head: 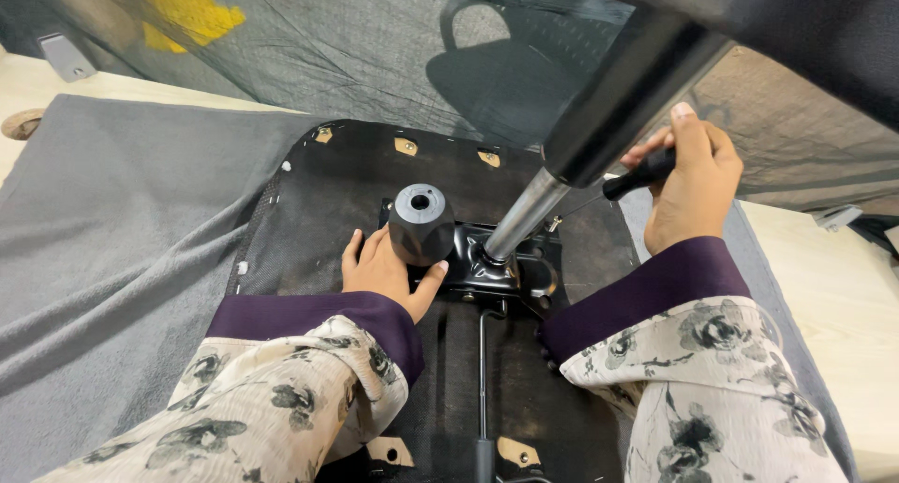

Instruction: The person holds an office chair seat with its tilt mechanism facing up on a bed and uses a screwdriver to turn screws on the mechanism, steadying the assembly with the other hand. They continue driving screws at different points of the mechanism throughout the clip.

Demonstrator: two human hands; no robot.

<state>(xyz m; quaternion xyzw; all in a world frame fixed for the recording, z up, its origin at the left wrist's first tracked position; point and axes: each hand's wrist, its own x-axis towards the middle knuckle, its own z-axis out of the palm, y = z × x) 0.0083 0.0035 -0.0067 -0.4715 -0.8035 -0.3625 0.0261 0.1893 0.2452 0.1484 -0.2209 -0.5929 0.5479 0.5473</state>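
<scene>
A grey cloth [112,240] covers the floor at left. The left hand [384,272] lies flat, fingers apart, beside the black knob [421,223] on the upturned seat underside [328,212]. The right hand [693,188] is clamped on a black lever handle [641,172] beside the gas cylinder [529,212].

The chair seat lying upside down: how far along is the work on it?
Done: the black metal mechanism plate sits on the upturned seat base, with the gas lift cylinder standing in it. In hand: the left hand rests by the round black knob, and the right hand grips a black tool handle. Left: whether the plate is screwed tight cannot be told.
</scene>
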